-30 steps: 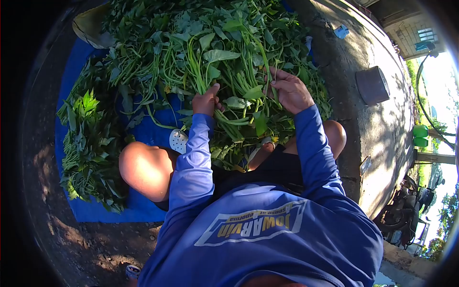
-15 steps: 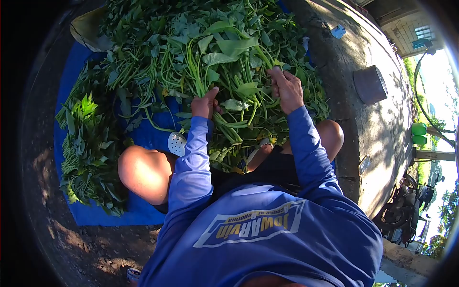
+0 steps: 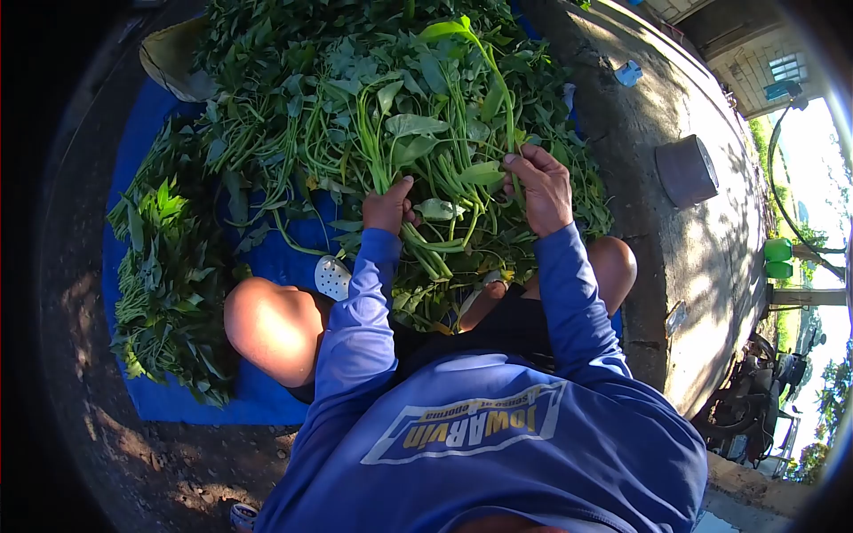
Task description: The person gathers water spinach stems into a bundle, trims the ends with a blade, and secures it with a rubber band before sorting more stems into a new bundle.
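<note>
My left hand (image 3: 387, 206) is closed around a bunch of green leafy stems (image 3: 377, 151), its leaves pointing away from me. To the right, my right hand (image 3: 538, 185) pinches a single long green stem (image 3: 508, 98) that stands up and bends over at its leafy tip. A large heap of leafy greens (image 3: 293, 80) lies beyond and beneath both hands. Cut stem ends (image 3: 431, 258) stick out just below my left hand. Between my knees lie loose leaves, some of them yellow.
A blue tarp (image 3: 267, 253) lies under the greens, with another leafy pile (image 3: 169, 302) at the left. On the concrete ledge (image 3: 640, 213) at the right stands a brown container (image 3: 687, 171). A white perforated shoe (image 3: 332, 277) is near my left knee.
My right hand has drawn slightly toward me, and the stem in it now rises clear of the heap. My left hand has shifted slightly toward me, still holding the bunch.
</note>
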A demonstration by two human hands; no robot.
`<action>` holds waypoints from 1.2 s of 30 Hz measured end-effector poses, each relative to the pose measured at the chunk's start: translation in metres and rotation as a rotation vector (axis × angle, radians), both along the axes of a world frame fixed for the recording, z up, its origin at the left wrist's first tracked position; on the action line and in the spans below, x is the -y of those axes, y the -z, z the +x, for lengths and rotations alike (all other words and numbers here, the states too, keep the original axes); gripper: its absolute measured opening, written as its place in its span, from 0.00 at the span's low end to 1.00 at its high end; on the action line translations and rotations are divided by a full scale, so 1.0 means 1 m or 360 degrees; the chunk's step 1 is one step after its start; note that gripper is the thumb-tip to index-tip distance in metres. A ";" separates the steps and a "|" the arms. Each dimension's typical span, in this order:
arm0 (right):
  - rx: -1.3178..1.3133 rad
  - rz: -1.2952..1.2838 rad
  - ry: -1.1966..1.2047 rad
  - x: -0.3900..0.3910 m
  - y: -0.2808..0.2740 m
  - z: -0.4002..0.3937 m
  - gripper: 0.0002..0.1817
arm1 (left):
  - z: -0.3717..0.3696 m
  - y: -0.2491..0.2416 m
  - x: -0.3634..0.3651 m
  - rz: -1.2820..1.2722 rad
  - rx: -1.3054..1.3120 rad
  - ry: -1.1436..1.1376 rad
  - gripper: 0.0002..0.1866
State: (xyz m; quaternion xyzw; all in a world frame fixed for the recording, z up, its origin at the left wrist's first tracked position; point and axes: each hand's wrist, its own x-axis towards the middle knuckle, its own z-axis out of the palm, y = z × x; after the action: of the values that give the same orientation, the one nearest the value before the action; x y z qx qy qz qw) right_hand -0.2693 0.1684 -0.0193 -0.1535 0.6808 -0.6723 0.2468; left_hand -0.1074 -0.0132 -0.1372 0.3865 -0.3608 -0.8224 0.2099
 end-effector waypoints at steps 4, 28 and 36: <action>-0.1001 0.0554 0.0399 -0.005 -0.008 -0.019 0.17 | -0.003 0.001 0.000 0.0020 -0.0019 0.0001 0.15; -0.0549 0.0749 -0.0343 0.042 0.116 0.084 0.21 | -0.008 0.055 -0.022 -0.0018 0.0276 -0.0208 0.33; -0.1411 0.1034 0.0410 0.000 0.032 0.008 0.18 | -0.013 0.056 -0.020 -0.0119 0.0265 -0.0374 0.30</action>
State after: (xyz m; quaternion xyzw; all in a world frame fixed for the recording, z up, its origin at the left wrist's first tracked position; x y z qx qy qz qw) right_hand -0.2615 0.1684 -0.0515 -0.2531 0.9046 -0.3241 -0.1121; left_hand -0.1202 0.0064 -0.1935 0.4849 -0.3595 -0.7433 0.2884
